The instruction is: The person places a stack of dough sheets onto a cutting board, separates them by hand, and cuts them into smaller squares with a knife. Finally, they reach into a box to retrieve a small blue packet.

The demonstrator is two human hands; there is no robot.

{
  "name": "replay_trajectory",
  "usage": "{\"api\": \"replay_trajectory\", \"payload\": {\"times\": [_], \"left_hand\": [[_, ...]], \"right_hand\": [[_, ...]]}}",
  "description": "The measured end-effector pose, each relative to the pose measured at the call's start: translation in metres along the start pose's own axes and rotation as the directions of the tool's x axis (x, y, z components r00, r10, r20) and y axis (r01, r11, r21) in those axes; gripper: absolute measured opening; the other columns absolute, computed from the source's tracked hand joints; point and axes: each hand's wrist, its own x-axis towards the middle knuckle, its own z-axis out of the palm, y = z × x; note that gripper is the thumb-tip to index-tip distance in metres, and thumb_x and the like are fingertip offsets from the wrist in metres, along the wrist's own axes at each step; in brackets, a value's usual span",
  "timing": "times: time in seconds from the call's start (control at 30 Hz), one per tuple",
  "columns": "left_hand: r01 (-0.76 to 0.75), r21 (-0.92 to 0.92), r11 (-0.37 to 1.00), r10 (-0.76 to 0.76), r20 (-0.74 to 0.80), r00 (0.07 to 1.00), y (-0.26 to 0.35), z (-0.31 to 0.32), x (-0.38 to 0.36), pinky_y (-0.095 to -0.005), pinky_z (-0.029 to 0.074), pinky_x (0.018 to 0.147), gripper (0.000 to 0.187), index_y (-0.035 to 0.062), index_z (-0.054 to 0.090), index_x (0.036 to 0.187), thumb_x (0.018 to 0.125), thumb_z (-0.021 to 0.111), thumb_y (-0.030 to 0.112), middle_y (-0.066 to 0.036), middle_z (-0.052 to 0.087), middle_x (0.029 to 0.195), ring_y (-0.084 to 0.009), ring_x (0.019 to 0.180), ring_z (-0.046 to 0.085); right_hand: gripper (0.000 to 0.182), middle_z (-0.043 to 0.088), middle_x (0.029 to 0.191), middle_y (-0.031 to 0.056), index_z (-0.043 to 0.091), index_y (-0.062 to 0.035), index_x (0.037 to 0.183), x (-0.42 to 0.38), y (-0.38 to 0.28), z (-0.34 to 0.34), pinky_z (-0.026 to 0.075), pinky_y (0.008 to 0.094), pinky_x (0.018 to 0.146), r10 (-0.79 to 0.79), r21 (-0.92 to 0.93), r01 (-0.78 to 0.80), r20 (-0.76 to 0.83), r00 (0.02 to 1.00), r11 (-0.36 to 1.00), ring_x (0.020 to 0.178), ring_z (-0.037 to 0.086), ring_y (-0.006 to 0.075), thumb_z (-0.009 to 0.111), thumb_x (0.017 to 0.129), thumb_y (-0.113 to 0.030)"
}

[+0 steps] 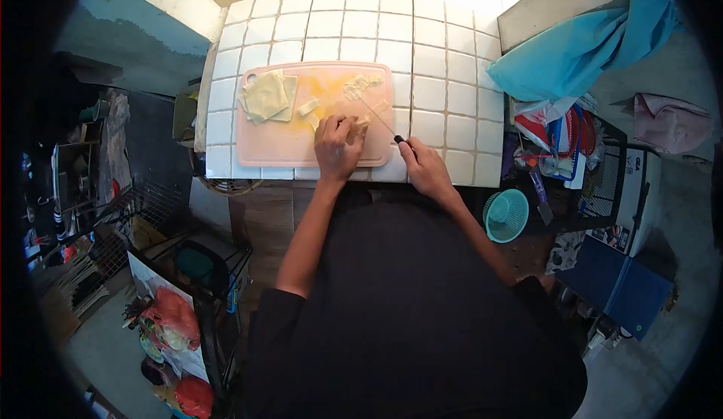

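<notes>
A pink cutting board lies on the white tiled counter. My right hand is closed round the black handle of a knife, whose thin blade points up and left across the board. My left hand has its fingers curled down on a pale yellow dough piece beside the blade; the fingers partly hide it. Thin square dough sheets lie stacked at the board's left. Small cut dough pieces are heaped near its top right, and a dough strip lies left of my fingers.
The tiled counter extends beyond the board. A turquoise cloth hangs at the right edge, above assorted packets. A teal plastic basket stands below on the right. A small table with red bags is at lower left.
</notes>
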Motion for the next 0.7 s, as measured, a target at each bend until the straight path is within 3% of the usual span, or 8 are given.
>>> {"api": "replay_trajectory", "payload": {"times": [0.07, 0.33, 0.7], "left_hand": [[0.006, 0.013, 1.000, -0.006, 0.002, 1.000, -0.001, -0.004, -0.005, -0.0397, 0.048, 0.081, 0.022, 0.0079, 0.074, 0.098, 0.078, 0.080, 0.017, -0.008, 0.063, 0.095, -0.0282, 0.091, 0.060], [0.023, -0.029, 0.999, -0.024, -0.030, 0.999, -0.004, -0.004, -0.010, -0.0398, 0.047, 0.079, 0.016, 0.0064, 0.075, 0.092, 0.078, 0.079, 0.014, -0.008, 0.061, 0.090, -0.0279, 0.088, 0.059], [-0.020, -0.016, 1.000, 0.019, -0.066, 0.998, -0.007, -0.001, -0.011, -0.0393, 0.046, 0.078, 0.012, 0.0071, 0.074, 0.088, 0.079, 0.078, 0.013, -0.006, 0.060, 0.087, -0.0268, 0.087, 0.058]], "right_hand": [[0.038, 0.064, 0.079, 0.0231, 0.059, -0.0010, 0.096, -0.003, 0.001, 0.003, 0.045, 0.0515, 0.069, -0.005, -0.021, 0.005, 0.005, 1.000, 1.000, 0.079, 0.063, 0.0451, 0.047, 0.105, -0.035], [0.036, 0.067, 0.083, 0.0269, 0.058, -0.0062, 0.102, -0.009, 0.000, 0.010, 0.047, 0.0597, 0.073, 0.009, -0.147, 0.006, 0.098, 0.995, 0.989, 0.083, 0.064, 0.0498, 0.046, 0.105, -0.039], [0.037, 0.066, 0.078, 0.0280, 0.056, -0.0066, 0.101, -0.015, -0.001, 0.014, 0.047, 0.0617, 0.070, 0.014, -0.288, 0.006, 0.069, 0.998, 0.958, 0.077, 0.063, 0.0514, 0.042, 0.106, -0.040]]}}
